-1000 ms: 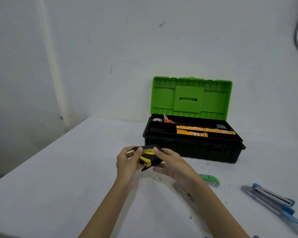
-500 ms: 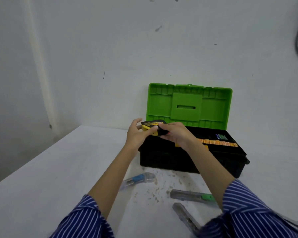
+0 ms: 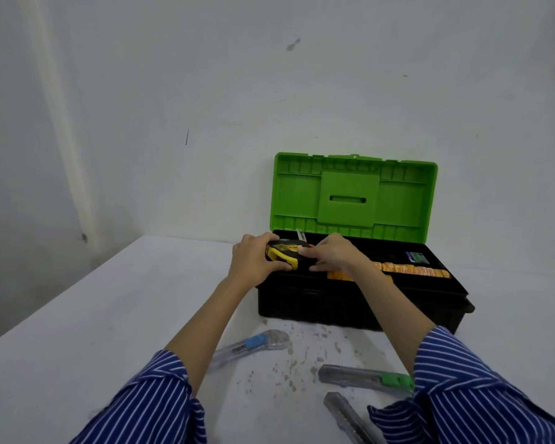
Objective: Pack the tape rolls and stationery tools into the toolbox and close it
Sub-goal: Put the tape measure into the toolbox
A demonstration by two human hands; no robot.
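A black toolbox (image 3: 321,310) with its green lid (image 3: 353,197) standing open sits on the white table. Both hands hold a yellow and black tape measure (image 3: 285,253) over the left end of the box's top tray. My left hand (image 3: 253,262) grips its left side with the thumb along the front. My right hand (image 3: 332,254) holds its right side with fingers curled over it. Orange strips (image 3: 407,269) and a small blue and green item (image 3: 415,257) lie in the tray to the right.
Three utility knives lie on the table in front of the box: a clear one with a blue slider (image 3: 249,347), one with a green slider (image 3: 366,378), and a grey one (image 3: 346,415). The table (image 3: 109,315) has brown specks near them. A wall stands close behind.
Both hands carried the tape measure from in front of the box to over its left tray end, then lowered it slightly. The camera moved closer.
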